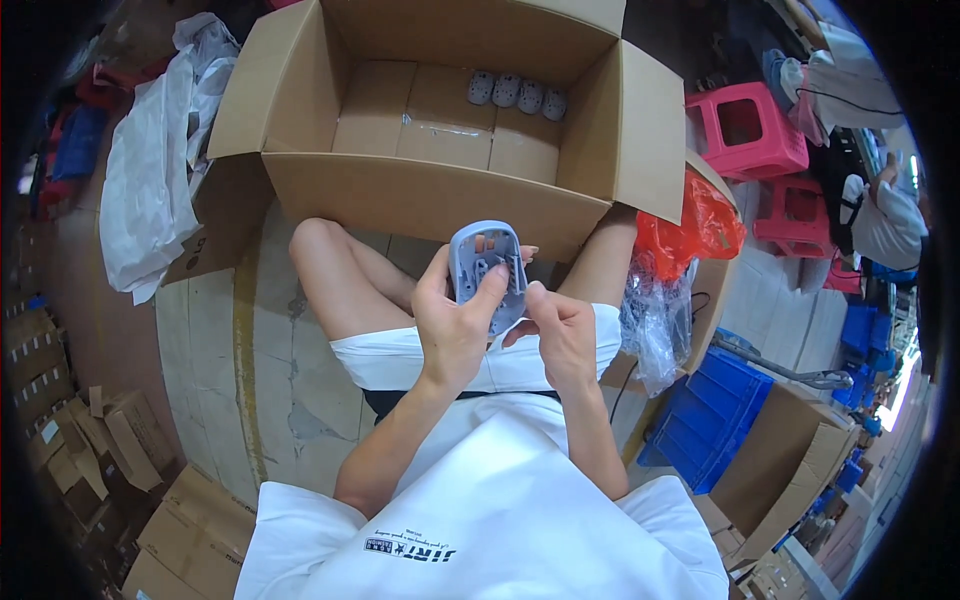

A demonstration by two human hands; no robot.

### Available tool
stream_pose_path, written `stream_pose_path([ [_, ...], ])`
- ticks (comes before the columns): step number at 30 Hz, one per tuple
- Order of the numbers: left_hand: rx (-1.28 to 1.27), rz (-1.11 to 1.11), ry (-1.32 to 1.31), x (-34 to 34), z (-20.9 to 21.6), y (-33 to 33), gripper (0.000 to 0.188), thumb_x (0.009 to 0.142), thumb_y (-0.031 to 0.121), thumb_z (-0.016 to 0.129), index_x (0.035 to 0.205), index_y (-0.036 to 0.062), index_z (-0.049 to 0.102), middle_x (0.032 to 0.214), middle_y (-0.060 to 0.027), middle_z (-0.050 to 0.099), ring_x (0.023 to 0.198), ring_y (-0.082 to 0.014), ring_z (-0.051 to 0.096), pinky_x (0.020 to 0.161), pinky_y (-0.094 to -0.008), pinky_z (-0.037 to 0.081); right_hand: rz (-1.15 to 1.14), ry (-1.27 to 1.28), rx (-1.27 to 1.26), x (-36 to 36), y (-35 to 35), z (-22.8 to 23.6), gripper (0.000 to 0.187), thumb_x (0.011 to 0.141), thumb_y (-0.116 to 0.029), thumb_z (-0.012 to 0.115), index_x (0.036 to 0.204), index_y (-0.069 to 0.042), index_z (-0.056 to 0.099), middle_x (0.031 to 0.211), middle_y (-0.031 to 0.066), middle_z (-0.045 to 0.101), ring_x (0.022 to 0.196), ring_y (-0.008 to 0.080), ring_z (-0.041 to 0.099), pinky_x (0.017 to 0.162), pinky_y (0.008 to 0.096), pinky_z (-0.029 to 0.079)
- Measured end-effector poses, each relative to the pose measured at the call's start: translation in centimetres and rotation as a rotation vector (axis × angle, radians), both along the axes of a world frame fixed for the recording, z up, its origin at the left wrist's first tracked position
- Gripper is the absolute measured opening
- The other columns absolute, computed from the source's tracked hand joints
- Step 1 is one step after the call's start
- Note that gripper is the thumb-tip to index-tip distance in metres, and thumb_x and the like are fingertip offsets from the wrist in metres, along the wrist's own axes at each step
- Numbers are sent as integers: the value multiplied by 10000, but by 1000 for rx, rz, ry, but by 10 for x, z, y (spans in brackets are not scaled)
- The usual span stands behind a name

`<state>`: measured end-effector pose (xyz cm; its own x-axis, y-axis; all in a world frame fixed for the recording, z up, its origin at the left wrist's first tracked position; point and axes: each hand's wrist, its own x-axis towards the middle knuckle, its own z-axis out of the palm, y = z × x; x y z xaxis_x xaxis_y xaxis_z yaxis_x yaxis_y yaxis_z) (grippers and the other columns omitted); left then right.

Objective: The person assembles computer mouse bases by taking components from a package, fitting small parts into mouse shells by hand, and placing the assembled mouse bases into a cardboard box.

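Observation:
In front of my lap, my left hand [452, 312] grips a grey, rounded plastic shell [462, 262], tilted so its hollow inside faces me. The left thumb presses on the ribs inside, and the fingers wrap behind it. My right hand [562, 335] is closed at the shell's lower right edge, thumb and curled fingers against the rim. Whether anything small sits between those fingertips is hidden. Beyond my hands stands a big open cardboard box [430, 195]. A row of several similar grey shells [506, 91] lies at the right back of its bottom.
White plastic sheeting [150, 190] hangs over a carton at the left. To the right are a red plastic bag [690, 225], clear plastic wrap [655, 325], a blue crate [710, 415] and pink stools [745, 130]. Flattened cartons [195, 530] lie at the lower left.

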<state>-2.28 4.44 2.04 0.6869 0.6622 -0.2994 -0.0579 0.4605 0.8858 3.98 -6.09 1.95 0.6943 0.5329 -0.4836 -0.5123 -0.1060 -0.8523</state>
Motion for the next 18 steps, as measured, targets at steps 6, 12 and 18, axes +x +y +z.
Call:
stream_pose_path([
  [6,93,-66,59,2,-1,-4,269,851,13,561,1118,-5,535,984,-165,690,867,-231,677,729,-279,557,32,37,-64,9,1,-3,341,955,-202,572,742,46,671,691,122,639,579,169,591,533,251,511],
  [12,-56,-10,-29,48,-30,14,293,818,-26,535,1110,-16,516,933,-183,678,824,-266,686,684,-284,565,14,239,87,39,3,-40,331,970,-226,548,833,50,670,708,120,645,606,159,595,556,231,503],
  [18,184,-50,261,167,-167,193,293,815,138,559,1066,-5,511,784,-129,606,532,-211,582,473,-349,521,-83,-339,-526,106,-62,-90,248,956,-187,556,873,25,653,702,68,623,582,143,523,547,242,432],
])
